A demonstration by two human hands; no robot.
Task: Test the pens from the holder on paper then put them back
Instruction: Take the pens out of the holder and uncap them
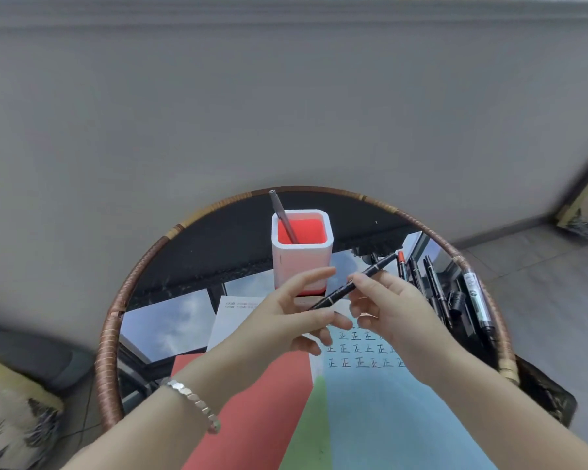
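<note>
Right hand pinches the pen mid-barrel, slanted above the paper just before the holder; left hand, fingers loosely spread, meets its lower end, though I cannot tell any grip there.

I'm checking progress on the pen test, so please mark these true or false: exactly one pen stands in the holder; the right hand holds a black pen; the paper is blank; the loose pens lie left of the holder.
1. Exactly one pen stands in the holder. True: a single grey pen.
2. The right hand holds a black pen. True.
3. The paper is blank. False: it bears rows of written characters.
4. The loose pens lie left of the holder. False: they lie to its right on the table.
</note>
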